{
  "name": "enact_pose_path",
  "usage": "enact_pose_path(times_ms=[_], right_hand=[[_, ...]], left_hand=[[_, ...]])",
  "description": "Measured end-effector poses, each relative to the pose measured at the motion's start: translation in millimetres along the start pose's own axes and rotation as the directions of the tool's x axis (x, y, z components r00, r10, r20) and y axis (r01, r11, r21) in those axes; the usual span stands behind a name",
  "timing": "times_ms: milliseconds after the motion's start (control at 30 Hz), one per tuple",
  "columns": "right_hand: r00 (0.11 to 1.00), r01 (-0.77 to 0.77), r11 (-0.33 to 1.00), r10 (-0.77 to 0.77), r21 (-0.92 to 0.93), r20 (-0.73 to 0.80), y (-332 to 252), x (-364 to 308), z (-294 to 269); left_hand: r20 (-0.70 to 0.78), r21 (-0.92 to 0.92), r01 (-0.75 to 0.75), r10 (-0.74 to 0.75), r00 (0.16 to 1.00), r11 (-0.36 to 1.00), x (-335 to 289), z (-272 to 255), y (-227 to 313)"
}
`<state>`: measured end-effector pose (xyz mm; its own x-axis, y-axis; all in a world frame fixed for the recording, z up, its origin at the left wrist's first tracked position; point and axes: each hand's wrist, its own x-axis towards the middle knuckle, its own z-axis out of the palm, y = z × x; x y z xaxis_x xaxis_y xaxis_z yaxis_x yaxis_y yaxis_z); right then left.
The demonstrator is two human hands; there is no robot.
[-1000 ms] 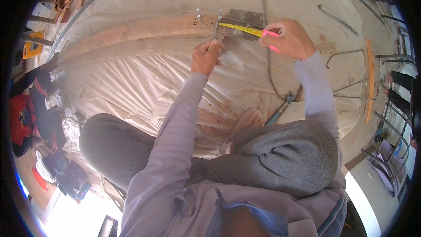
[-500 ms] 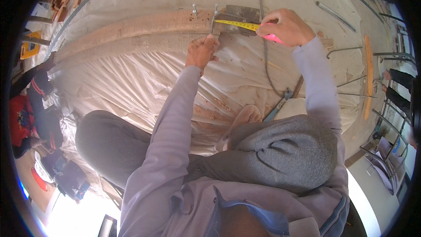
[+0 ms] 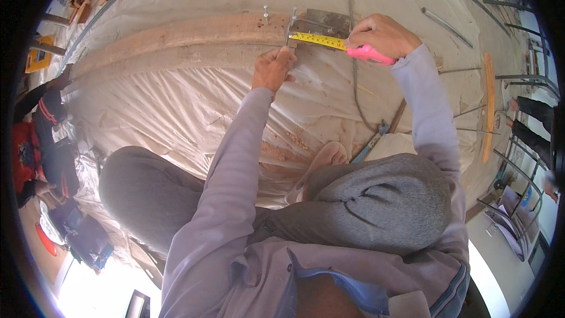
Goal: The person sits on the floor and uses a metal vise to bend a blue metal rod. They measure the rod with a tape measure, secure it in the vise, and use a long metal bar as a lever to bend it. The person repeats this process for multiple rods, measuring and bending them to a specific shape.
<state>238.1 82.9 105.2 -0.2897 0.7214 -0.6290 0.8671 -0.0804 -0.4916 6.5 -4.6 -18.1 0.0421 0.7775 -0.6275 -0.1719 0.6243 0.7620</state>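
Observation:
My left hand (image 3: 273, 69) is closed in a pinch around the lower end of a thin metal rod (image 3: 288, 37), held upright by the end of a long wooden plank (image 3: 200, 34). In my right hand (image 3: 384, 34) is a pink tape measure (image 3: 371, 55), gripped from above. Its yellow blade (image 3: 319, 40) runs out leftward to the rod; whether the tip touches the rod is hard to make out. Two bolts stand near the plank's end, one bolt (image 3: 266, 15) left of the rod. Behind the blade lies a dark flat piece (image 3: 331, 22).
A tool with a blue handle (image 3: 371, 144) lies by my foot. A dark cable (image 3: 355, 82) crosses the creased sheet (image 3: 176, 100). Rightward are a metal tube (image 3: 446, 26) and a wooden strip (image 3: 488, 106). Other people (image 3: 50, 135) are at the far left and right.
My right hand has turned slightly, so more of the pink case shows and the blade's flat face tilts more toward view. My left hand keeps its pinch on the rod.

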Motion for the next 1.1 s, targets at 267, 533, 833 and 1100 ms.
enact_pose_path(times_ms=[267, 533, 833, 1100], right_hand=[[0.904, 0.421, 0.907, -0.422, 0.030, 0.062, 29, 30, 8], [0.829, 0.559, 0.780, -0.513, -0.283, 0.224, 42, 39, -5], [0.981, 0.186, 0.969, -0.175, -0.161, 0.083, 17, 25, 3], [0.943, 0.325, 0.941, -0.315, -0.097, 0.104, 23, 24, 1]], left_hand=[[0.004, -0.003, -0.011, 0.011, 1.000, 1.000, -4, 3, 1], [0.028, -0.004, -0.002, 0.002, 1.000, 1.000, -3, 2, 0], [-0.006, -0.015, -0.022, 0.022, 1.000, 1.000, -5, 1, 0], [0.010, -0.003, 0.004, -0.004, 1.000, 1.000, -2, 2, 1]])
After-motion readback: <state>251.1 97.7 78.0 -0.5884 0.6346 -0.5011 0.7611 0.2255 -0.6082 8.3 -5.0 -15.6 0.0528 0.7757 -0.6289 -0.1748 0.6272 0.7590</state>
